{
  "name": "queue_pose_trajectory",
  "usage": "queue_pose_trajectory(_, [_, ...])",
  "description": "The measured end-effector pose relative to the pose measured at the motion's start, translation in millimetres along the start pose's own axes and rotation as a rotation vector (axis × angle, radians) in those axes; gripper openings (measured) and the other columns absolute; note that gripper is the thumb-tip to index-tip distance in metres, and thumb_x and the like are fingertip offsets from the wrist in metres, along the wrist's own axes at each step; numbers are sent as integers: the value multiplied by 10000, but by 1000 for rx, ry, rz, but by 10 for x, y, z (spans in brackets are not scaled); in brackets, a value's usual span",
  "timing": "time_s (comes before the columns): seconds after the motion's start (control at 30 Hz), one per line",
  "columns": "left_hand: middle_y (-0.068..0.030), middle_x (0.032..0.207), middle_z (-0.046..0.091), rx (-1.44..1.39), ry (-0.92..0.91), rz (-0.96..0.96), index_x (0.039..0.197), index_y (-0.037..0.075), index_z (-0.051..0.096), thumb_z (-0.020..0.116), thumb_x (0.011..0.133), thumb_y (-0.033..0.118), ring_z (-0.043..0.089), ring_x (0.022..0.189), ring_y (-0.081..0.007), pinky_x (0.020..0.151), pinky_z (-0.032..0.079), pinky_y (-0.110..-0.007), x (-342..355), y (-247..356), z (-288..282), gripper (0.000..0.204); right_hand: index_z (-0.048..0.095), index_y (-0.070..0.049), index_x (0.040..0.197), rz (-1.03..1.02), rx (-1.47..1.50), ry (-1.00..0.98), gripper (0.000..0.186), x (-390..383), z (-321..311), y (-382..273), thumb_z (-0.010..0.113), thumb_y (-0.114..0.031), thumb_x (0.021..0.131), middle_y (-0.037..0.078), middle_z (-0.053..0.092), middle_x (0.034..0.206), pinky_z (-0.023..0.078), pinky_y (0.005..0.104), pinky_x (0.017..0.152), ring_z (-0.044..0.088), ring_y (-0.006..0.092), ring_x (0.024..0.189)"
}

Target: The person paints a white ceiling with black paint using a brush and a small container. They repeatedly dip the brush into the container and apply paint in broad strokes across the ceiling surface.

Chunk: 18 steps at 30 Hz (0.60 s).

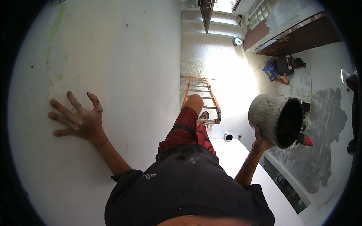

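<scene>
My left hand point(83, 118) lies against the pale wall point(132, 83) with its fingers spread and nothing in it. Whitish smears and dark specks mark its skin. On the right, my right hand point(262, 142) grips a grey-smeared bucket point(266, 113) low on its side; some of the fingers are hidden behind it. The bucket's dark mouth faces right in the picture, and its contents cannot be made out. A tool with a red tip point(306, 140) sticks out past the rim; the rest of it is out of sight.
Below me stands an orange ladder point(215, 98) close to the wall. A white ledge point(241, 160) lies under my right arm. Across the room a person point(283, 66) sits on a blue stool point(268, 71) by a grey-patched wall point(320, 128). Small buckets point(227, 136) stand on the floor.
</scene>
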<state>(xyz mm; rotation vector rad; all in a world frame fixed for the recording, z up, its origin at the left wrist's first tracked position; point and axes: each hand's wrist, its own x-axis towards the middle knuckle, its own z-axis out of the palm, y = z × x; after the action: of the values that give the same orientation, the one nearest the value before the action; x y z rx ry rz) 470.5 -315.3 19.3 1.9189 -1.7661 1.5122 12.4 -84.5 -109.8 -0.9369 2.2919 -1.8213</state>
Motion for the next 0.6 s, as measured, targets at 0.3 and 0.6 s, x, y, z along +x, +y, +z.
queue_pose_trajectory(0.3, [-225, 1602, 416, 19, 61, -9, 1393, 280, 620, 610, 858, 652, 291, 1508, -523, 1121, -40, -805, -58, -101, 153, 652, 158, -115, 1536, -158, 26, 23, 1222, 229, 509, -84, 974, -348, 657, 158, 426, 1486, 441, 512, 1200, 491, 354, 1370])
queue_pose_trajectory(0.6, [-303, 1587, 390, 63, -36, 57, 1531, 278, 460, 618, 893, 553, 298, 1515, -489, 1210, -45, -680, -157, -5, 20, 712, 159, -107, 1541, -76, 165, -35, 1203, 641, 1120, -512, 966, -278, 665, 170, 395, 1509, 421, 530, 1208, 453, 365, 1393])
